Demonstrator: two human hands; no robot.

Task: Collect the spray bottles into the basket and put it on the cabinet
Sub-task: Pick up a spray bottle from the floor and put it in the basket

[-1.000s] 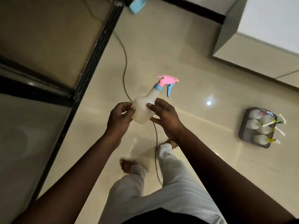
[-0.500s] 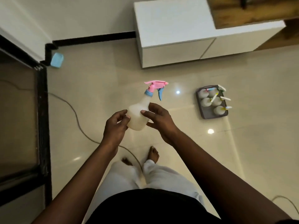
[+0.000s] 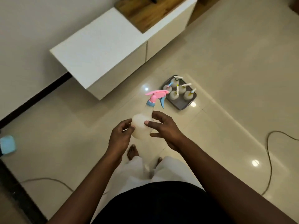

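Pink-capped spray bottle [image 3: 142, 125] sits mid-frame, cradled between both hands, I'd guess to keep it upright while carrying. My left hand [image 3: 120, 137] curls loosely round its base; my right hand [image 3: 163, 126] presses thumb and spread fingers to its side. Right of centre, the grey basket [image 3: 182, 105] waits on the floor [image 3: 234, 78] holding five bottles [image 3: 181, 89], just before the white cabinet [image 3: 100, 47].

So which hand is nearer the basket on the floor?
Right. The right hand holds the spray bottle on the basket's side; the left hand grips it farther away.
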